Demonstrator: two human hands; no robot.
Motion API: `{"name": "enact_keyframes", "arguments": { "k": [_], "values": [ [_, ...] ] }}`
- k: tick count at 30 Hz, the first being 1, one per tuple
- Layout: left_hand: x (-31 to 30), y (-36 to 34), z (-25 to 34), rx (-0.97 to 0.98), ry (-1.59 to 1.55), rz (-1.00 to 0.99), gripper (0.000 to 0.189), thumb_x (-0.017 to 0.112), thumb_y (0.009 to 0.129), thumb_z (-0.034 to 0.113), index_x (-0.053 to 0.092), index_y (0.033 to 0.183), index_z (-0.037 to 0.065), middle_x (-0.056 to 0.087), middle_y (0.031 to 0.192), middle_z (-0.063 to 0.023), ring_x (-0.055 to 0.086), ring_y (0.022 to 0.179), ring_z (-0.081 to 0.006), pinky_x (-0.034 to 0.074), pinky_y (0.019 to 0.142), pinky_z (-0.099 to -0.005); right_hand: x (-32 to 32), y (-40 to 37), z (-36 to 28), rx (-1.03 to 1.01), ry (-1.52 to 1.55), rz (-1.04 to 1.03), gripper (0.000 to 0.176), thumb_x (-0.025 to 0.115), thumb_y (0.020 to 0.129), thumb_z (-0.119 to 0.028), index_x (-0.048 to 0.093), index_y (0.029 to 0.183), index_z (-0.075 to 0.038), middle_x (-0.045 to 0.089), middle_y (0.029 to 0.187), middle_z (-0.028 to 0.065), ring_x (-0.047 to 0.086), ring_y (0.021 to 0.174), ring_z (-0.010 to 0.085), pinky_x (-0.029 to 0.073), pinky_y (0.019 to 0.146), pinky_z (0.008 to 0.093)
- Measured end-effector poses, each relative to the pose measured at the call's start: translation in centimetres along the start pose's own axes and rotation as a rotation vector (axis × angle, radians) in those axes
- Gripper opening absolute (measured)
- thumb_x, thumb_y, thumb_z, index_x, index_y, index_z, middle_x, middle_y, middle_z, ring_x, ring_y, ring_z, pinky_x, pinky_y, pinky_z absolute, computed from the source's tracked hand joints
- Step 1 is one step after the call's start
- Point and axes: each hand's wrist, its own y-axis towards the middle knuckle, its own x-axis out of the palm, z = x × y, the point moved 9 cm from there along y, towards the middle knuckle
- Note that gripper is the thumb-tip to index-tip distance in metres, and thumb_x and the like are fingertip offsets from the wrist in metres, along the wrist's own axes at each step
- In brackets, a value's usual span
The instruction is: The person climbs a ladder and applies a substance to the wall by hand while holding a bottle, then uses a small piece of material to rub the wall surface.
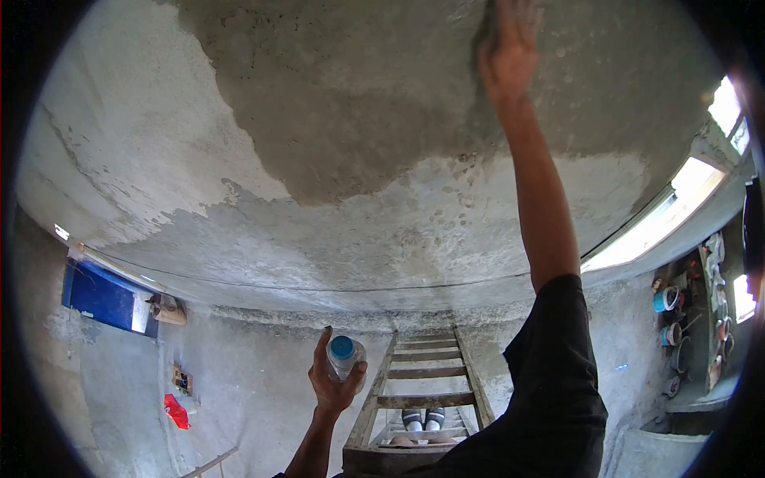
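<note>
Closest to the lens, a black fabric sleeve (550, 390) fills the lower right corner, and its lower edge is cut off by the frame. Lower, near the middle, the left hand (335, 386) is closed around a clear plastic bottle with a blue cap (344, 357). The bottle is upright with the cap towards the camera, and the fingers hide most of its body. The two hands are well apart. The bare arm from the sleeve runs up to the right hand (510, 48), which lies flat with its fingers spread against the rough grey plaster ceiling (199, 159). The fingertips are blurred and partly cut off at the top edge. This hand rests on a darker, damp-looking patch of plaster (351, 103) that spreads across the upper middle, with paler plaster around it. Just beside the bottle, a worn wooden ladder (426, 374) drops away below. Two pale striped shapes (422, 418) lie between its lower rungs, too small to identify. A blue panel (100, 295) is set in the grey wall (255, 382) to the left, with a small red object (177, 412) below it that is hard to make out. At the right rim are bright openings (661, 223) and a cluttered shelf of pots (677, 319), both distorted by the lens.
</note>
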Motion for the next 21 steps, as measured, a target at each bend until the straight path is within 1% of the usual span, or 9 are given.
{"name": "enact_keyframes", "arguments": {
  "k": [2, 4, 6, 7, 9, 11, 14, 18, 21],
  "values": [
    [0.0, 0.0, 0.1, 0.054, -0.014, 0.01, 0.078, 0.076, 0.072, 0.023, 0.037, 0.134, -0.003, 0.064, 0.104, -0.0176, 0.064, 0.094, -0.0256, 0.051, 0.084, -0.0371, 4.8, -4.8, 0.9, -0.37, -0.078, -0.125, 0.07, 0.052, 0.07, 0.007, 0.041, 0.138, -0.008, 0.043, 0.141, 0.0121, 0.046, 0.125, 0.0293, 0.035, 0.108, 0.0391],
    [0.1, 0.0, -0.1, 0.053, 0.006, 0.005, 0.078, 0.076, 0.073, 0.023, 0.037, 0.134, -0.003, 0.063, 0.105, -0.0183, 0.064, 0.094, -0.026, 0.051, 0.084, -0.0375, 7.8, -12.1, -2.8, -0.592, -0.207, -0.324, 0.068, 0.056, 0.074, 0.001, 0.039, 0.139, -0.01, 0.036, 0.146, 0.0081, 0.037, 0.132, 0.027, 0.032, 0.11, 0.0399],
    [0.5, 0.1, 0.3, 0.068, 0.005, 0.006, 0.077, 0.076, 0.073, 0.024, 0.037, 0.134, -0.003, 0.063, 0.106, -0.0189, 0.064, 0.094, -0.0263, 0.051, 0.084, -0.038, 9.8, -19.3, -3.0, -0.642, 0.038, -0.549, 0.066, 0.054, 0.077, -0.001, 0.038, 0.14, -0.01, 0.035, 0.147, 0.0075, 0.035, 0.134, 0.024, 0.032, 0.11, 0.0394],
    [0.4, 0.1, 0.6, 0.075, 0.006, -0.001, 0.077, 0.076, 0.073, 0.024, 0.037, 0.134, -0.003, 0.063, 0.107, -0.0194, 0.064, 0.095, -0.0268, 0.051, 0.084, -0.0382, 9.2, -19.1, -2.9, -0.639, 0.035, -0.548, 0.066, 0.054, 0.077, -0.001, 0.038, 0.14, -0.01, 0.035, 0.147, 0.0075, 0.035, 0.134, 0.024, 0.032, 0.11, 0.0394],
    [-0.1, -0.2, 0.4, 0.082, 0.009, -0.002, 0.077, 0.076, 0.073, 0.023, 0.037, 0.134, -0.003, 0.062, 0.108, -0.0198, 0.064, 0.096, -0.0273, 0.051, 0.084, -0.0384, 7.3, -17.4, -2.5, -0.656, -0.001, -0.514, 0.066, 0.054, 0.077, 0.001, 0.038, 0.14, -0.012, 0.037, 0.145, 0.0093, 0.038, 0.132, 0.026, 0.036, 0.107, 0.0384],
    [-0.6, -0.9, -0.6, 0.056, 0.01, 0.01, 0.082, 0.073, 0.077, 0.036, 0.033, 0.137, -0.002, 0.06, 0.107, -0.017, 0.061, 0.094, -0.0248, 0.049, 0.084, -0.0383, 3.2, -9.8, -1.4, -0.502, 0.068, -0.322, 0.069, 0.054, 0.075, 0.006, 0.04, 0.139, -0.014, 0.038, 0.144, 0.011, 0.039, 0.131, 0.0271, 0.041, 0.103, 0.0374],
    [-1.2, -1.0, -0.7, 0.018, 0.052, 0.037, 0.081, 0.072, 0.077, 0.036, 0.033, 0.137, -0.002, 0.061, 0.106, -0.0166, 0.061, 0.093, -0.0246, 0.049, 0.084, -0.038, 3.2, -4.6, 4.9, -0.277, 0.009, -0.185, 0.072, 0.056, 0.073, 0.005, 0.041, 0.139, -0.017, 0.041, 0.142, 0.0125, 0.042, 0.128, 0.0275, 0.047, 0.097, 0.0375],
    [-1.5, -1.2, -1.2, 0.019, 0.023, 0.051, 0.081, 0.072, 0.077, 0.037, 0.034, 0.137, -0.002, 0.061, 0.105, -0.0166, 0.061, 0.093, -0.0245, 0.049, 0.084, -0.038, 4.5, -4.4, 3.8, -0.333, -0.03, -0.059, 0.072, 0.06, 0.073, 0.001, 0.041, 0.139, -0.018, 0.043, 0.139, 0.0118, 0.044, 0.126, 0.0272, 0.049, 0.094, 0.0384],
    [-1.2, -0.7, -0.3, 0.027, 0.009, 0.045, 0.077, 0.075, 0.074, 0.023, 0.037, 0.135, -0.004, 0.063, 0.108, -0.0196, 0.064, 0.096, -0.0277, 0.051, 0.084, -0.0379, 7.9, -13.9, -0.8, -0.64, -0.04, -0.381, 0.075, 0.062, 0.071, 0.002, 0.04, 0.14, -0.02, 0.039, 0.144, 0.0063, 0.043, 0.128, 0.0279, 0.049, 0.095, 0.0383]
  ]
}}
